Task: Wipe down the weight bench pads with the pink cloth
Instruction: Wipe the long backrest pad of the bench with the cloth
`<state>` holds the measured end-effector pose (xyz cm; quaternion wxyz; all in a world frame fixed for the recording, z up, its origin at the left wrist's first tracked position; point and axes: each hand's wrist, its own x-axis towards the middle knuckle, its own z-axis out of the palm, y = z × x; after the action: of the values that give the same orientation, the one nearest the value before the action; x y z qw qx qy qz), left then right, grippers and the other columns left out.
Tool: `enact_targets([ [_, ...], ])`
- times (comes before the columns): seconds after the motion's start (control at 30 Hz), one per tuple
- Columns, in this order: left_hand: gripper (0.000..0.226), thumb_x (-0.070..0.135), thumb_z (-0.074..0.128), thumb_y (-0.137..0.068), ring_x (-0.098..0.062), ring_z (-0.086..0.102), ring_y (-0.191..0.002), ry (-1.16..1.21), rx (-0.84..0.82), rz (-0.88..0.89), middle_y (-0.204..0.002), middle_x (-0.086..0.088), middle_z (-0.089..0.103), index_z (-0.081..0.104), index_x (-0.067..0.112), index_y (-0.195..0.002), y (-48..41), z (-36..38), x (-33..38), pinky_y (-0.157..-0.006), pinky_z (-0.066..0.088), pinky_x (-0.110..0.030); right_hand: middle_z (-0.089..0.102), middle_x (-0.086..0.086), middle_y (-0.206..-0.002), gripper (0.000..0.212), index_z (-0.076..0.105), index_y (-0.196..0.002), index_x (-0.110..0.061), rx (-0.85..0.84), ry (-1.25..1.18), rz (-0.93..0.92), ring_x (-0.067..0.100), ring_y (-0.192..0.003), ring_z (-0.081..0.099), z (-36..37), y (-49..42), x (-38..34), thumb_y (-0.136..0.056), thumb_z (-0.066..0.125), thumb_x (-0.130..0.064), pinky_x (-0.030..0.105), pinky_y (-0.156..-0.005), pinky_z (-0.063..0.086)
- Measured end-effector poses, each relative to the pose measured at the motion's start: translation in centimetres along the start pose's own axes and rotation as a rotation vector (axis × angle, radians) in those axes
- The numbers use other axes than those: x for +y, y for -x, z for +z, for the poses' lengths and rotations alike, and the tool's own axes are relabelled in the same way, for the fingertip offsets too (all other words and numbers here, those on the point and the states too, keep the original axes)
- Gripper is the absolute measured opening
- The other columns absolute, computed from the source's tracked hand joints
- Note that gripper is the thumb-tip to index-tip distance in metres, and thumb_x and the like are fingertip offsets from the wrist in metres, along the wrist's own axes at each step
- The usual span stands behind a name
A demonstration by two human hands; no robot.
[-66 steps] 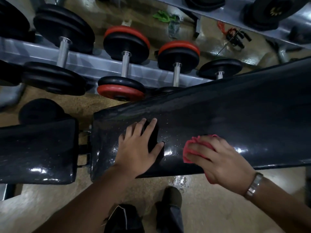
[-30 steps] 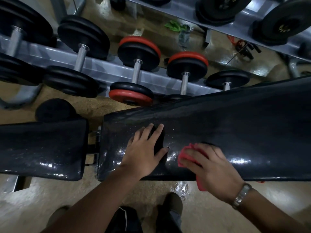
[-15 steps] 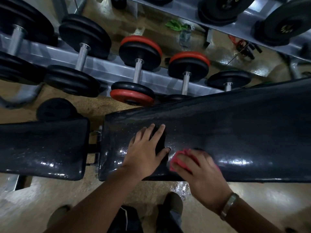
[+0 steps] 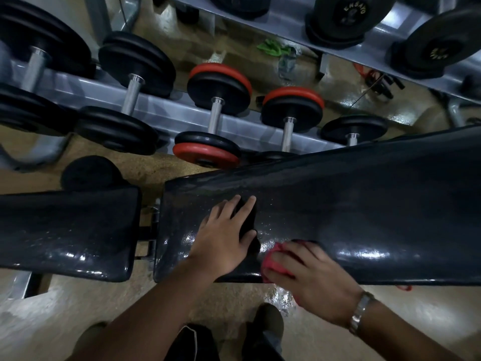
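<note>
The long black back pad [image 4: 364,204] of the weight bench runs from the middle of the view to the right, glossy and speckled with droplets. The shorter seat pad [image 4: 65,230] lies to its left across a gap. My left hand [image 4: 223,243] rests flat on the back pad near its left end, fingers spread over a dark patch. My right hand [image 4: 312,277] presses the bunched pink cloth [image 4: 273,259] against the pad's near edge, just right of my left thumb. Most of the cloth is hidden under my fingers.
A grey dumbbell rack [image 4: 166,113] stands just behind the bench, with black dumbbells and red-and-black ones [image 4: 216,84]. A second rack [image 4: 364,29] crosses the top right. My feet [image 4: 268,319] stand on the floor beside a wet patch [image 4: 281,295].
My right hand has slid the pink cloth leftward along the pad's near side, closing on my left hand. The left hand has stayed in place on the pad.
</note>
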<state>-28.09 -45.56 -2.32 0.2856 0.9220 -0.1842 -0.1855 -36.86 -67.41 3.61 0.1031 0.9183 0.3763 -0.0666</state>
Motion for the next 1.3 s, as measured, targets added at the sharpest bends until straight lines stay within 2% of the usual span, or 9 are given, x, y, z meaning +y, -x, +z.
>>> enact_targets([
  [0.13, 0.074, 0.050, 0.046, -0.099, -0.018, 0.011, -0.151, 0.021, -0.014, 0.008, -0.166, 0.011, 0.008, 0.001, 0.045, -0.157, 0.0, -0.4, -0.3, -0.120, 0.029, -0.046, 0.061, -0.002, -0.130, 0.060, 0.064, -0.125, -0.035, 0.055, -0.044, 0.296, 0.029, -0.120, 0.047, -0.5, -1.4, 1.1, -0.067, 0.068, -0.023, 0.043, -0.099, 0.036],
  [0.2, 0.074, 0.048, 0.048, -0.099, -0.017, 0.009, -0.151, 0.035, -0.019, 0.010, -0.166, 0.012, 0.007, 0.001, 0.045, -0.157, 0.0, -0.4, -0.3, -0.121, 0.028, -0.045, 0.062, -0.001, -0.128, 0.059, 0.065, -0.125, -0.033, 0.073, -0.087, 0.387, 0.029, -0.119, 0.047, -0.5, -2.2, -0.5, -0.068, 0.060, -0.017, 0.046, -0.097, 0.043],
  [0.3, 0.075, 0.045, 0.050, -0.099, -0.016, 0.008, -0.152, 0.054, -0.023, 0.023, -0.166, 0.013, 0.007, 0.003, 0.044, -0.157, 0.1, -0.4, -0.5, -0.121, 0.027, -0.043, 0.060, -0.004, -0.130, 0.060, 0.063, -0.127, -0.032, 0.011, -0.034, 0.160, 0.029, -0.118, 0.053, 0.3, -1.6, -2.0, -0.074, 0.040, -0.016, 0.047, -0.097, 0.051],
  [0.4, 0.076, 0.043, 0.053, -0.098, -0.015, 0.010, -0.151, 0.068, -0.013, 0.035, -0.166, 0.013, 0.009, 0.006, 0.044, -0.158, 0.0, -0.6, -0.8, -0.120, 0.029, -0.042, 0.059, -0.007, -0.130, 0.055, 0.061, -0.126, -0.035, 0.002, 0.010, 0.029, 0.027, -0.119, 0.053, -0.1, -0.9, -0.2, -0.075, 0.046, -0.025, 0.041, -0.102, 0.041],
  [0.6, 0.079, 0.043, 0.056, -0.097, -0.013, 0.011, -0.150, 0.018, -0.057, 0.064, -0.166, 0.013, 0.009, 0.006, 0.043, -0.157, -0.1, -1.4, -0.9, -0.117, 0.035, -0.041, 0.060, 0.002, -0.123, 0.087, 0.063, -0.123, -0.032, 0.007, -0.036, 0.366, 0.032, -0.112, 0.049, -0.8, -2.4, 0.8, -0.041, 0.090, -0.029, 0.047, -0.090, 0.047],
  [0.77, 0.084, 0.041, 0.060, -0.095, -0.016, 0.016, -0.149, -0.071, -0.115, 0.114, -0.165, 0.011, 0.009, 0.004, 0.043, -0.157, -0.5, -2.5, -1.3, -0.112, 0.041, -0.043, 0.063, -0.001, -0.120, 0.071, 0.067, -0.117, -0.033, 0.127, -0.064, 0.414, 0.030, -0.111, 0.048, -0.6, -2.4, 0.1, -0.050, 0.078, -0.014, 0.046, -0.087, 0.051],
  [0.97, 0.085, 0.044, 0.061, -0.094, -0.018, 0.016, -0.147, -0.066, -0.087, 0.109, -0.162, 0.009, 0.010, 0.003, 0.045, -0.156, -0.2, -2.4, -1.8, -0.108, 0.046, -0.046, 0.063, -0.009, -0.123, 0.054, 0.064, -0.119, -0.038, 0.105, -0.047, 0.074, 0.024, -0.113, 0.053, 0.6, -1.6, 0.5, -0.069, 0.053, -0.022, 0.041, -0.096, 0.048],
  [1.13, 0.084, 0.050, 0.060, -0.093, -0.017, 0.017, -0.147, -0.066, -0.045, 0.106, -0.162, 0.010, 0.011, 0.005, 0.043, -0.156, -0.4, -2.2, -2.2, -0.106, 0.047, -0.047, 0.064, -0.005, -0.120, 0.062, 0.066, -0.118, -0.037, 0.180, -0.060, 0.352, 0.028, -0.109, 0.053, 0.8, -3.5, -0.5, -0.059, 0.060, -0.018, 0.041, -0.093, 0.045],
  [1.3, 0.090, 0.060, 0.062, -0.087, -0.017, 0.021, -0.143, -0.053, -0.035, 0.092, -0.159, 0.011, 0.016, 0.009, 0.038, -0.157, -0.5, -2.2, -3.4, -0.108, 0.045, -0.046, 0.064, -0.008, -0.123, 0.048, 0.065, -0.117, -0.036, 0.150, -0.033, 0.001, 0.024, -0.111, 0.057, 1.4, -2.6, -1.7, -0.073, 0.058, -0.019, 0.038, -0.104, 0.038],
])
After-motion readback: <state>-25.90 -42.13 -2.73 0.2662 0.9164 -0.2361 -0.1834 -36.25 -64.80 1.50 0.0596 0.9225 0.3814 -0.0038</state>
